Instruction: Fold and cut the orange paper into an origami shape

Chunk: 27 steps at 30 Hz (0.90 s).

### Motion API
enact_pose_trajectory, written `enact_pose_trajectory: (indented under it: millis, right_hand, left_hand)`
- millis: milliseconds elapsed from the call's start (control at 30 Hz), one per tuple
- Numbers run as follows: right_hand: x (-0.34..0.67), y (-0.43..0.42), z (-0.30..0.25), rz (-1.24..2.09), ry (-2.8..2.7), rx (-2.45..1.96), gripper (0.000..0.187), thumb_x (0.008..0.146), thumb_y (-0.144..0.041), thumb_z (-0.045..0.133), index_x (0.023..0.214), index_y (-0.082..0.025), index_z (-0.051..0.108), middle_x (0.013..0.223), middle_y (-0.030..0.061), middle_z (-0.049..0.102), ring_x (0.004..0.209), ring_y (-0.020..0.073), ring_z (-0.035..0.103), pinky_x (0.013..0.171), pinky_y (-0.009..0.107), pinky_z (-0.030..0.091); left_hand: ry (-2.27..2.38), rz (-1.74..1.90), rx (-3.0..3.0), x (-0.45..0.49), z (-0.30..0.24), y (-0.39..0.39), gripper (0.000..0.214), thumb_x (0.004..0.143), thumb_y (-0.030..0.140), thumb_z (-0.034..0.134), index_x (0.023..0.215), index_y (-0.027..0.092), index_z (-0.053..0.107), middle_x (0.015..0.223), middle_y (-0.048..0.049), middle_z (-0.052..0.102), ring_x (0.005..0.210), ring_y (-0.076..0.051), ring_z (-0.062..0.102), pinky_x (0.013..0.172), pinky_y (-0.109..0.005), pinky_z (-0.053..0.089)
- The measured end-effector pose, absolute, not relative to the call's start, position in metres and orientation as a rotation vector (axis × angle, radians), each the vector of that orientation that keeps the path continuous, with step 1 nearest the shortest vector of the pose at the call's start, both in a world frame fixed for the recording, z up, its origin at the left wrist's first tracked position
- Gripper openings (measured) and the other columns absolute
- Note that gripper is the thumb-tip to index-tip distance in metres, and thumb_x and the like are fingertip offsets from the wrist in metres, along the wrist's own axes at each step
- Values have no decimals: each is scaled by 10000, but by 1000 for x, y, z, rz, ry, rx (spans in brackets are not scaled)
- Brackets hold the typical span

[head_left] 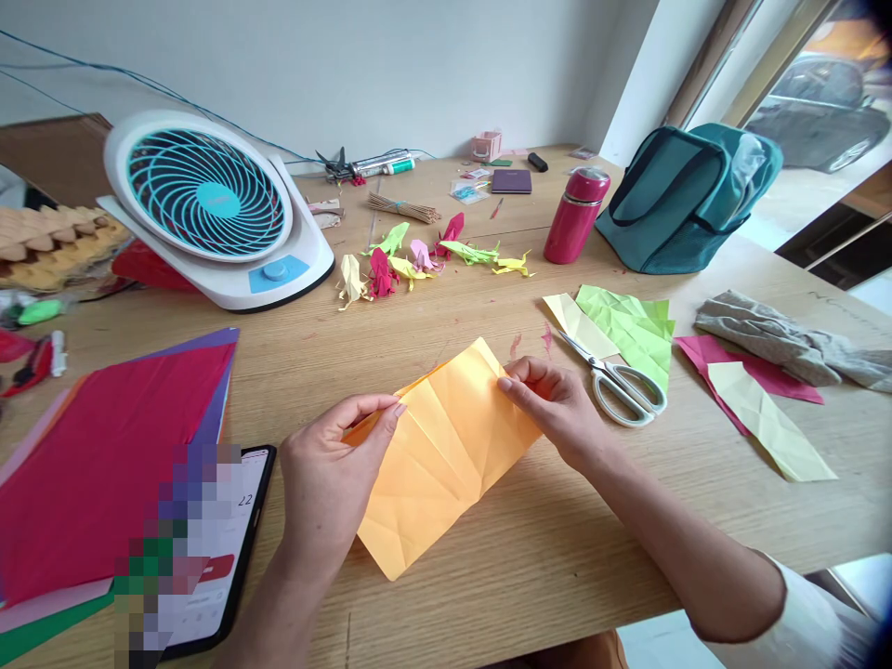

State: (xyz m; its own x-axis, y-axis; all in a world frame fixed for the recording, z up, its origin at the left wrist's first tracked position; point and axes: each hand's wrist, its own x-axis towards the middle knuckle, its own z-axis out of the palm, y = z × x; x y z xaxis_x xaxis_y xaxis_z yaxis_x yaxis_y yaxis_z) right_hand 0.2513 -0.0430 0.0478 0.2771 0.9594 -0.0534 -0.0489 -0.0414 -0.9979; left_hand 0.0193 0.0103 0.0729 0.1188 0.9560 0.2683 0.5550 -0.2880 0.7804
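A creased orange sheet of paper (439,455) lies partly folded on the wooden table (557,539) in front of me. My left hand (334,474) pinches its left edge between thumb and fingers. My right hand (557,404) pinches the right edge near the top corner. Both hands lift the upper part of the sheet slightly off the table.
White-handled scissors (617,381) lie just right of my right hand, beside green (631,325), yellow (767,418) and pink paper scraps. A phone (216,557) and a stack of coloured sheets (104,465) sit at left. Behind are folded paper figures (411,260), a fan (209,209), red bottle (575,214), teal bag (689,195).
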Motion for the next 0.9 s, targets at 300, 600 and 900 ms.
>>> enact_pose_trajectory:
  millis: [300, 600, 900]
  right_hand:
    - [250, -38, 47, 1088, -855, -1237, 446, 674, -560, 876, 674, -222, 584, 699, -2, 642, 628, 135, 574, 553, 270, 472]
    - [250, -36, 43, 1083, -809, -1169, 393, 649, -473, 915, 689, -218, 619, 720, -5, 654, 660, 131, 605, 591, 273, 514]
    - [252, -36, 40, 1037, -866, -1131, 364, 672, -426, 912, 720, -219, 616, 774, -4, 664, 710, 127, 609, 649, 275, 510]
  left_hand:
    - [1464, 1019, 1973, 18, 71, 12, 108, 853, 333, 678, 798, 265, 742, 831, 39, 783, 794, -174, 730, 752, -281, 540]
    - [1449, 996, 1965, 19, 72, 12, 89, 827, 303, 668, 775, 248, 714, 849, 30, 783, 818, -174, 727, 771, -282, 523]
    - [1369, 874, 1964, 18, 67, 20, 174, 855, 345, 664, 985, 232, 691, 860, 6, 747, 799, -173, 705, 763, -290, 529]
